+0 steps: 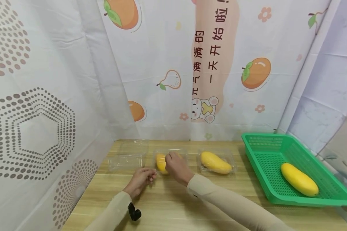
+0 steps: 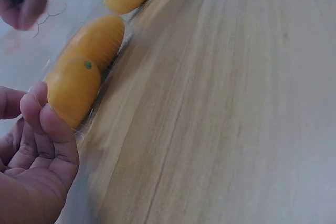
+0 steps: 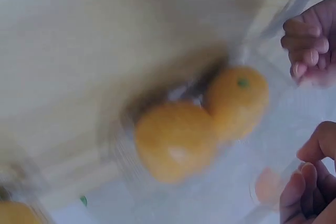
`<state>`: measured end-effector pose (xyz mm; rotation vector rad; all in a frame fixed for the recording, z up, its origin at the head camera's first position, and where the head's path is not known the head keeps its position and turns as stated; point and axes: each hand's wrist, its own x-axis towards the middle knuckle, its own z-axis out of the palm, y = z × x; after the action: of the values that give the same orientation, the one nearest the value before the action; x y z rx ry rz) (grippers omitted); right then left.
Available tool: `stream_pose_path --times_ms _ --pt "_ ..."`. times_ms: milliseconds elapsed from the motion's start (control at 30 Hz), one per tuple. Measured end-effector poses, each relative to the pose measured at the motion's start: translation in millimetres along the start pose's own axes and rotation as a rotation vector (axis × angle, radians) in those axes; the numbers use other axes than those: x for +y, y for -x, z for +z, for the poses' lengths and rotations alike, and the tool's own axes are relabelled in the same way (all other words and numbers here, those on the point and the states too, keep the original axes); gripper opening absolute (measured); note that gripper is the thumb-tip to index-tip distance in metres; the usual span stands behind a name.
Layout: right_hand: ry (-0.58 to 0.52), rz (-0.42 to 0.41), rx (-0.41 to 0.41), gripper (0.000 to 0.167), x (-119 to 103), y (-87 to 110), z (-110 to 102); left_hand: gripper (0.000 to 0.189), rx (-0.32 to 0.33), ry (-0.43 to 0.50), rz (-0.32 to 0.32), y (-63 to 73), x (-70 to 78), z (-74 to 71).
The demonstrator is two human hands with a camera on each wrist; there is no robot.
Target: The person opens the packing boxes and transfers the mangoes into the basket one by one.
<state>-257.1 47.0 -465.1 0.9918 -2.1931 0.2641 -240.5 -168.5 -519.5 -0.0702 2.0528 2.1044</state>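
A clear plastic box (image 1: 186, 157) with two oranges (image 3: 176, 142) in it stands between my hands. My left hand (image 1: 141, 180) is at its left front corner; thumb and index fingertip (image 2: 31, 109) meet there, and any clear plastic between them is too faint to make out. My right hand (image 1: 177, 166) is raised over the box, fingers bent and thumb close to the index finger in the right wrist view. Whether it pinches the clear lid cannot be made out. In the head view it covers part of the oranges.
To the right, another clear box holds a mango (image 1: 215, 162). A clear box (image 1: 125, 162) with its lid raised stands at the left. At the far right a green basket (image 1: 260, 173) contains one yellow mango (image 1: 299, 179). A printed curtain (image 1: 167, 48) hangs behind the wooden table (image 1: 173, 205).
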Motion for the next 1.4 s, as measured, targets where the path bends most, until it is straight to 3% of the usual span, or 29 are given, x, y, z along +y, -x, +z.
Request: stream_pose_path --times_ms 233,400,567,800,1167,1400 --pt "-0.002 -0.033 0.066 0.012 15.3 -10.8 -8.5 0.028 0.009 0.009 0.003 -1.1 -0.3 2.2" --pt "0.013 -0.032 0.089 0.022 27.3 -8.5 -11.3 0.028 0.008 0.023 0.006 -0.7 -2.5 2.1" --pt "-0.02 0.023 0.024 0.02 42.3 -8.3 -20.6 0.028 0.02 0.03 -0.009 -0.6 -3.2 1.5" --pt "-0.081 0.101 0.076 0.017 66.5 -8.9 -30.8 0.03 0.027 0.031 -0.019 -0.7 -2.7 1.6" --pt "-0.189 0.222 0.062 0.017 89.7 -12.9 -39.1 0.034 0.011 0.037 -0.009 -0.3 -4.2 0.6" --pt "-0.282 0.39 0.021 0.008 102.0 -15.7 -40.6 0.035 -0.006 0.028 0.007 0.3 -5.6 -0.4"
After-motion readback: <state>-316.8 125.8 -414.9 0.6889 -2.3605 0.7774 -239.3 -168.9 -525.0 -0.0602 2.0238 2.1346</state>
